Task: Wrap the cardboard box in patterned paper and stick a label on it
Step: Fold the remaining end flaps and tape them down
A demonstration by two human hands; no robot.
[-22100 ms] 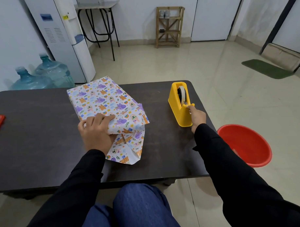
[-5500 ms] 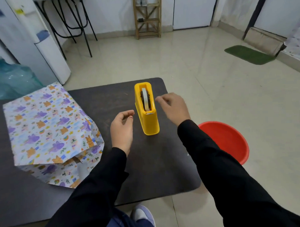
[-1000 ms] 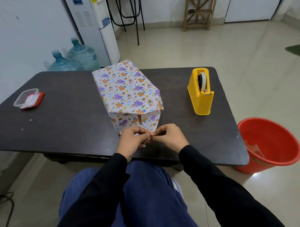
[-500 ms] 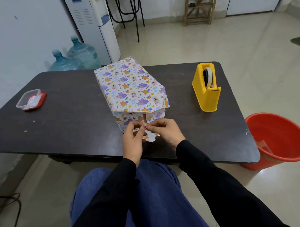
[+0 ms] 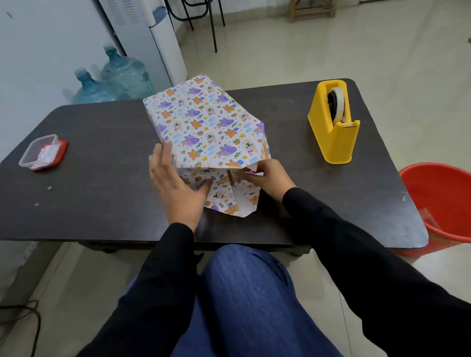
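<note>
Right of our right hand [image 5: 266, 177] the red bucket [image 5: 449, 205] sits on the floor, yellow tape dispenser [image 5: 334, 132] a bit further out; well left of our left hand [image 5: 176, 188] is a small plastic container [image 5: 41, 151]. The cardboard box [image 5: 205, 120] lies on the table [image 5: 109, 198] just beyond both hands, covered in patterned paper [image 5: 227, 202]. Left hand's flat, fingers straight along the box's side, hiding that corner; right pinches the end flap.

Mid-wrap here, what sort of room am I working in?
Probably an office back room or pantry: a water dispenser with spare water jugs beside it, a tiled floor, and a low dark table holding the tape dispenser.
</note>
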